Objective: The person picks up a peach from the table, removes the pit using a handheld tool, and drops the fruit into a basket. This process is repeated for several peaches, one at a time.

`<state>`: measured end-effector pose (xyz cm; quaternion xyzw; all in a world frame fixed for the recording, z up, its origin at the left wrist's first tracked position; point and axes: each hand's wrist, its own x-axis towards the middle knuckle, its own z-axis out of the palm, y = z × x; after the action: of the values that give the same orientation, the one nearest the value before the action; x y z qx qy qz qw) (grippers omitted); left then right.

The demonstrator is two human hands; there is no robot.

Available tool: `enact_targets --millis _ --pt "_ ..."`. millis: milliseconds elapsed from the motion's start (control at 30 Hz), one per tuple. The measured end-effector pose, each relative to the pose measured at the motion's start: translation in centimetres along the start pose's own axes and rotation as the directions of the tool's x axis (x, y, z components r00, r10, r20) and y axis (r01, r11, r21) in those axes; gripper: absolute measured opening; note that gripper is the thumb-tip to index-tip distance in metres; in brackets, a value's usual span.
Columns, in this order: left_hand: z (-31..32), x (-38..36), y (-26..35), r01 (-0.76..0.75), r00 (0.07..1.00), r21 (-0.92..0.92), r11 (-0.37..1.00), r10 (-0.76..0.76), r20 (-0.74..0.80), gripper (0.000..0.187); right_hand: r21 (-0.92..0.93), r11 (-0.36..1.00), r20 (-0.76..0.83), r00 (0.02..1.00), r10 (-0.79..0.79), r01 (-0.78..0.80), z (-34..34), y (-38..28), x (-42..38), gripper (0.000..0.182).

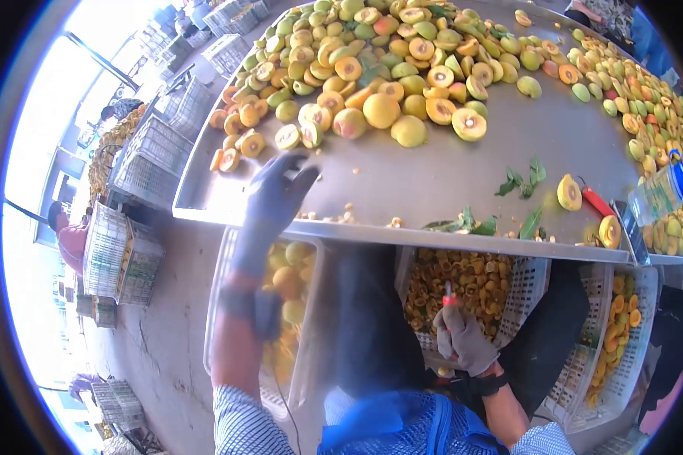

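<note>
Left hand (277, 199), gloved, reaches up over the near edge of the table (432, 178), fingers spread and grasping nothing, just short of the nearest halved fruit (296, 136). Right hand (463, 337), gloved, is held low below the table edge, clenched around a red-handled knife (448, 297) above a white crate of cut fruit halves (470, 284). That crate looks well filled; a second crate (284, 303) under the left forearm holds whole yellow fruit. Beyond the left hand, a large heap of whole and halved fruit (379, 61) remains on the table. Judgement: cutting is well under way, with much left.
</note>
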<state>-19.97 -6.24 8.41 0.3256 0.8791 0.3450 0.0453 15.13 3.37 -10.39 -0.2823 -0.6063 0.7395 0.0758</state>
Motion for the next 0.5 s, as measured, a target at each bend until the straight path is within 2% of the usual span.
enact_targets --millis 33,67,133,200,233,267,300,333,367,400,433,467,500 --pt "1.7 3.1 -0.7 -0.143 0.987 0.141 0.98 0.152 -0.056 0.04 -0.318 0.917 0.088 0.971 -0.224 0.24 -1.1 4.5 0.5 0.048" --pt "3.5 6.1 -1.2 -0.271 0.947 0.284 0.92 0.307 -0.091 0.048 -0.321 0.913 0.08 0.968 -0.238 0.251 -0.9 5.8 0.0 0.048" --pt "5.9 10.0 -0.4 -0.259 0.962 0.394 0.882 0.273 0.022 0.059 -0.253 0.967 -0.004 1.0 0.0 -0.001 -1.0 7.2 -0.4 0.05" --pt "7.8 12.2 -0.9 -0.27 0.961 0.453 0.85 0.27 0.066 0.061 -0.24 0.969 0.037 0.998 -0.043 0.051 -1.2 4.1 -0.6 0.048" --pt "8.4 12.9 -0.8 -0.278 0.96 0.515 0.811 0.258 0.11 0.062 -0.06 0.99 -0.002 0.991 0.13 -0.13 -0.5 0.1 -0.8 0.046" --pt "8.3 12.7 -0.1 -0.287 0.957 0.51 0.81 0.265 0.119 0.062 0.132 0.944 -0.008 0.952 0.307 -0.303 -0.2 -1.9 -1.0 0.044" --pt "7.5 11.7 0.7 -0.209 0.978 0.355 0.911 0.2 0.064 0.061 0.139 0.941 -0.014 0.949 0.315 -0.31 -0.6 -0.6 -1.0 0.044" --pt "6.8 10.7 0.9 -0.121 0.993 0.185 0.975 0.119 0.019 0.06 -0.017 0.995 -0.019 0.995 0.1 -0.1 -1.3 1.7 -0.6 0.041" --pt "6.6 10.0 -0.7 -0.092 0.995 -0.109 0.99 0.097 0.038 0.057 -0.171 0.978 0.015 0.993 -0.121 0.122 -1.6 3.0 -0.5 0.039" --pt "5.0 7.0 1.2 0.037 0.992 -0.523 0.852 0.032 0.122 0.051 -0.17 0.978 0.023 0.993 -0.115 0.117 -1.0 0.8 -0.6 0.039" --pt "4.3 4.8 1.3 0.072 0.978 -0.748 0.659 0.1 0.181 0.047 -0.067 0.997 -0.021 0.999 -0.026 0.024 -0.3 -1.7 -0.4 0.037" --pt "3.6 2.6 1.7 0.122 0.959 -0.904 0.41 0.185 0.213 0.043 0.04 0.997 -0.057 0.996 0.066 -0.064 0.5 -4.9 -0.2 0.036" --pt "3.6 -0.1 2.8 -0.023 0.974 -0.748 0.663 0.183 0.132 0.041 0.041 0.997 -0.053 0.996 0.068 -0.066 1.2 -7.6 -0.2 0.036"
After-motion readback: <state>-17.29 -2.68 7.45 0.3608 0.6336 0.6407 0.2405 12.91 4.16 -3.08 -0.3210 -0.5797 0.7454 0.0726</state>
